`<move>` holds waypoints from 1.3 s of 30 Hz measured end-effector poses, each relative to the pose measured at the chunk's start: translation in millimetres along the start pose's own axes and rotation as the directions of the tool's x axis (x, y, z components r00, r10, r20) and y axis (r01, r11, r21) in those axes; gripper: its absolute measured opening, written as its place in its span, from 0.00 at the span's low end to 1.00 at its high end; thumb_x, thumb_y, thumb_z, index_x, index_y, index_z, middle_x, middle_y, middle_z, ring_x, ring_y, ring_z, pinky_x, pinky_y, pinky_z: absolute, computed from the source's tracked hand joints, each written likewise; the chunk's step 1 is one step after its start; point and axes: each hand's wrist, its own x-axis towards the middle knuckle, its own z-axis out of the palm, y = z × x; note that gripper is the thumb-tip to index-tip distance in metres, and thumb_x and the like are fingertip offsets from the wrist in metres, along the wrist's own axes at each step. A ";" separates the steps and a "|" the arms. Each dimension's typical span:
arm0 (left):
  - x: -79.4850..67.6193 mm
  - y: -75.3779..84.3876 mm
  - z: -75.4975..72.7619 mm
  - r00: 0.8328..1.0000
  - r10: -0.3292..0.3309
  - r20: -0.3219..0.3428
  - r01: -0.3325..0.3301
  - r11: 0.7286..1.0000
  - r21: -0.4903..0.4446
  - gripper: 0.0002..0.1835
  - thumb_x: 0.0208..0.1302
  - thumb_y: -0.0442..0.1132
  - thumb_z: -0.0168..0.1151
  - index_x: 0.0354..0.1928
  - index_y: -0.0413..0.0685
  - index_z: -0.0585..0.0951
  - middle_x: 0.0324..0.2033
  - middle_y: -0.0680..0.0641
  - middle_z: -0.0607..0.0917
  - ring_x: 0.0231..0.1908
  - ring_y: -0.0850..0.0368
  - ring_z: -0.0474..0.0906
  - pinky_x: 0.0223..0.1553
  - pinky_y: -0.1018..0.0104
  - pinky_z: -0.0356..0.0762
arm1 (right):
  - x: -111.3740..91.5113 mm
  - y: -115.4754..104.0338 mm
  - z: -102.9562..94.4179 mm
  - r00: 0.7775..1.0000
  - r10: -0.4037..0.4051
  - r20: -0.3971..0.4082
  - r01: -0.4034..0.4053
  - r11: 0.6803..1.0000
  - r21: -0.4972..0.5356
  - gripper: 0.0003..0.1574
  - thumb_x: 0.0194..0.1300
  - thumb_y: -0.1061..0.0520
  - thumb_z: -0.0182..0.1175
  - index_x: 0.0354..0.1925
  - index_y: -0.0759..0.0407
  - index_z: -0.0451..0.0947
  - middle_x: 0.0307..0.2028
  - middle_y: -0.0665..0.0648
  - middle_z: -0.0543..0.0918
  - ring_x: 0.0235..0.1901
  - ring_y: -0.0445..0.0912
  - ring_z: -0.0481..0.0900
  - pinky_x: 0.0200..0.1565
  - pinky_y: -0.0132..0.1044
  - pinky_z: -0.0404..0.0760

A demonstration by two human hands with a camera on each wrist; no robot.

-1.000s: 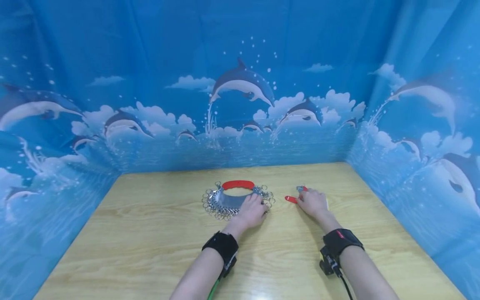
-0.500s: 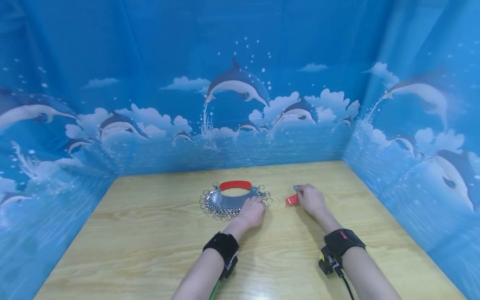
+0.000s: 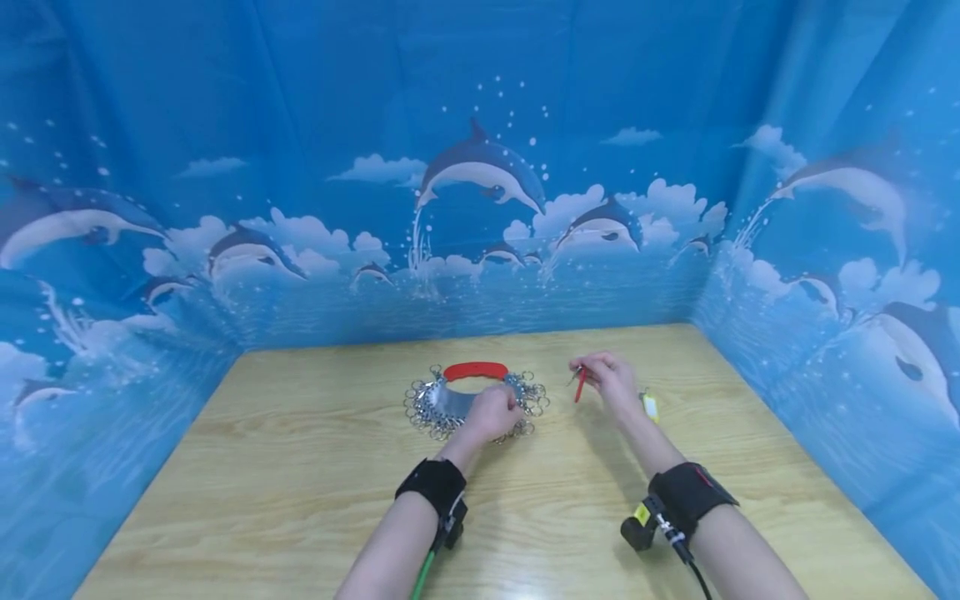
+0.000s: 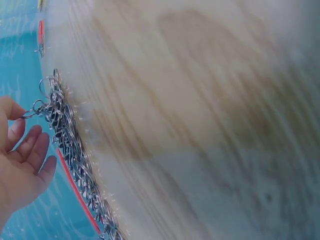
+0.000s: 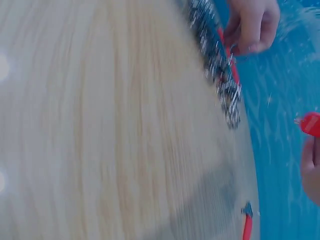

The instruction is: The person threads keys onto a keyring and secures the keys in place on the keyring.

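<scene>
A curved metal plate [image 3: 453,405] with a red handle [image 3: 476,370] lies toward the back of the table, its lower edge fringed with many metal rings. My left hand [image 3: 491,412] reaches over the right part of that fringe. In the left wrist view, its thumb and forefinger pinch a metal ring [image 4: 30,115] at the fringe's end, the other fingers loosely bent. To the right, my right hand [image 3: 613,385] pinches a red key tag [image 3: 580,387], which hangs from the fingertips above the table. The right wrist view catches only part of this hand, at its right edge.
A yellow tag [image 3: 650,407] lies on the table beside my right forearm. The right wrist view also has a red tag with a metal end [image 5: 247,226] on the tabletop. A blue dolphin-print curtain [image 3: 480,275] encloses the table [image 3: 300,483] at the back and sides.
My right hand has lifted the red tag off the table and turned it to hang down; the yellow tag now shows. My left hand has shifted slightly left, its fingers drawn in.
</scene>
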 end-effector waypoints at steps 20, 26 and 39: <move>10.8 5.4 -15.7 0.996 -0.073 0.051 0.072 0.997 0.019 0.23 0.61 0.43 0.58 0.12 0.52 0.60 0.10 0.57 0.57 0.11 0.63 0.53 0.15 0.71 0.54 | -5.6 19.2 27.3 0.965 0.244 0.094 -0.212 0.941 -0.264 0.17 0.66 0.59 0.50 0.44 0.75 0.69 0.17 0.51 0.69 0.14 0.39 0.62 0.18 0.30 0.63; 8.1 5.3 -16.6 0.991 -0.135 0.018 0.132 0.987 0.093 0.25 0.59 0.45 0.60 0.09 0.53 0.59 0.08 0.57 0.55 0.10 0.63 0.53 0.14 0.70 0.52 | -6.9 21.4 31.2 0.969 0.224 0.100 -0.173 0.914 -0.368 0.15 0.64 0.58 0.54 0.39 0.74 0.73 0.16 0.51 0.69 0.13 0.40 0.62 0.18 0.30 0.64; -3.5 3.1 -7.2 0.978 -0.208 0.020 0.206 0.977 0.057 0.25 0.59 0.48 0.59 0.09 0.54 0.61 0.07 0.57 0.59 0.09 0.63 0.55 0.11 0.72 0.52 | -22.1 22.0 31.5 0.890 0.305 0.339 -0.431 0.805 0.408 0.12 0.72 0.60 0.42 0.32 0.58 0.70 0.30 0.53 0.75 0.34 0.44 0.77 0.54 0.41 0.72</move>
